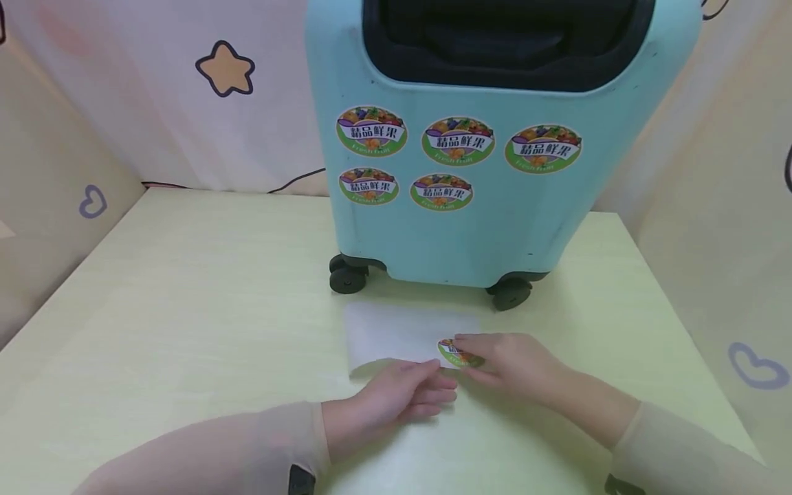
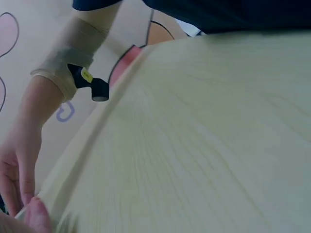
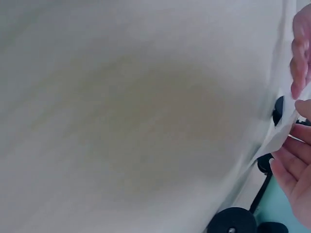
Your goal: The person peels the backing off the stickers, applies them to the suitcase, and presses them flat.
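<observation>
A white backing sheet (image 1: 396, 330) lies before the suitcase, its near edge curled up. At its right end is an oval fruit-label sticker (image 1: 450, 354), partly covered by my right hand (image 1: 520, 364), which pinches it between thumb below and fingers above. My left hand (image 1: 399, 392) holds the sheet's near edge just left of the sticker, with the thumb tip on the edge and the other fingers loosely bent below. In the right wrist view a piece of the sheet (image 3: 276, 141) shows beside the right fingers (image 3: 291, 165). Only the left thumb area shows clearly in the left wrist view.
A light-blue suitcase (image 1: 433, 240) stands upright at the back on black wheels (image 1: 348, 278). Several matching oval stickers are on its front, three in the upper row (image 1: 458, 141) and two below (image 1: 442, 192). Patterned walls border the pale tabletop (image 1: 185, 295) behind and at both sides.
</observation>
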